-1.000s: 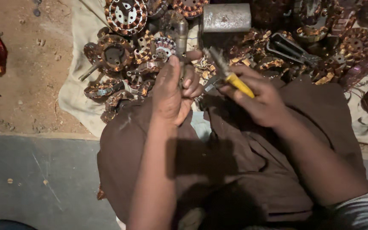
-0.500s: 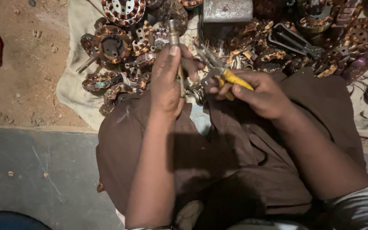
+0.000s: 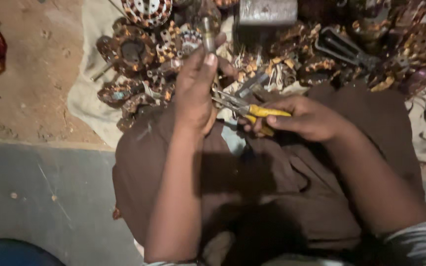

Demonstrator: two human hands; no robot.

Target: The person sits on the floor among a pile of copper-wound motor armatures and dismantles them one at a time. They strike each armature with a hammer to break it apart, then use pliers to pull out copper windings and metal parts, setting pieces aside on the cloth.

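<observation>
While the left hand curls shut around a short grey metal rod — its tip poking upward, away from the person — the right hand grips yellow-handled metal pliers. Their long axis runs sideways, jaws pointing left toward the left hand's palm, above the brown cloth lap.

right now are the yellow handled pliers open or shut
Open: the pliers in the right hand show two metal jaws spread apart toward the left hand.
</observation>
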